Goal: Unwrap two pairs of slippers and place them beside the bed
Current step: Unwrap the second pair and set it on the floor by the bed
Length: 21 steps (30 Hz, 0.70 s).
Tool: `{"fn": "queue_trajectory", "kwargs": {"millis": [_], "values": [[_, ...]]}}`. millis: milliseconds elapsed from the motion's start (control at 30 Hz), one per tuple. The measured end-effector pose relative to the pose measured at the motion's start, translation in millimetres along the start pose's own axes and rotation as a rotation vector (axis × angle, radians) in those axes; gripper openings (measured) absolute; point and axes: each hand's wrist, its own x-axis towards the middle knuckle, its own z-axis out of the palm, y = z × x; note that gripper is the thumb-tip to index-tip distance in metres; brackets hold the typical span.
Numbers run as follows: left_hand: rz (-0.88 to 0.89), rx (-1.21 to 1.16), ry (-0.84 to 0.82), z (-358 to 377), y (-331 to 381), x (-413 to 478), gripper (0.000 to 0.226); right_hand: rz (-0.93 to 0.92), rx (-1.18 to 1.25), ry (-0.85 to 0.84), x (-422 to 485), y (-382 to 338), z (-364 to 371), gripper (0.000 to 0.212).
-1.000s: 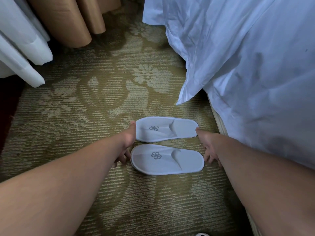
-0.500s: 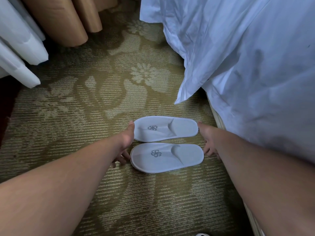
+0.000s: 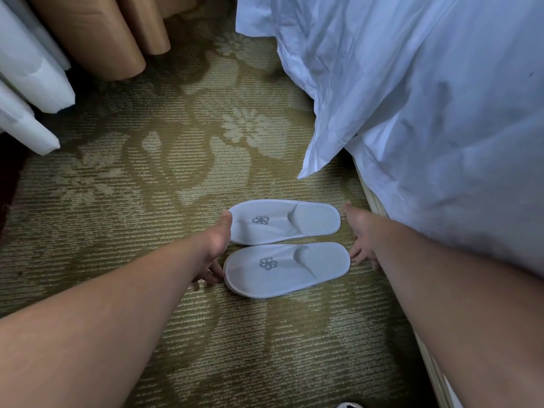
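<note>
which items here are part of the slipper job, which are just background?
Job:
far slipper
near slipper
left hand
right hand
bed's white duvet

Background:
tan curtains
white sheer curtains
floral carpet

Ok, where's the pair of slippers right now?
In the head view, the pair of white slippers lies side by side on the patterned carpet, centre frame, between the left hand and right hand, beside the bed's white duvet.

You see a floral patterned carpet (image 3: 153, 178), tan curtains (image 3: 97, 36) and white curtains (image 3: 29, 75) at upper left.
</note>
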Motion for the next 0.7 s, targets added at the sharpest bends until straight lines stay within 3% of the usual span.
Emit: {"fn": "queue_trajectory", "kwargs": {"millis": [267, 700], "values": [[-0.015, -0.039, -0.02, 0.5, -0.1, 1.3, 0.109, 0.015, 0.012, -0.001, 2.8, -4.0, -1.8, 0.107], [-0.021, -0.058, -0.036, 0.3, -2.4, -2.2, 0.112, -0.053, 0.004, 0.003, 5.5, -7.0, -1.2, 0.099]]}}
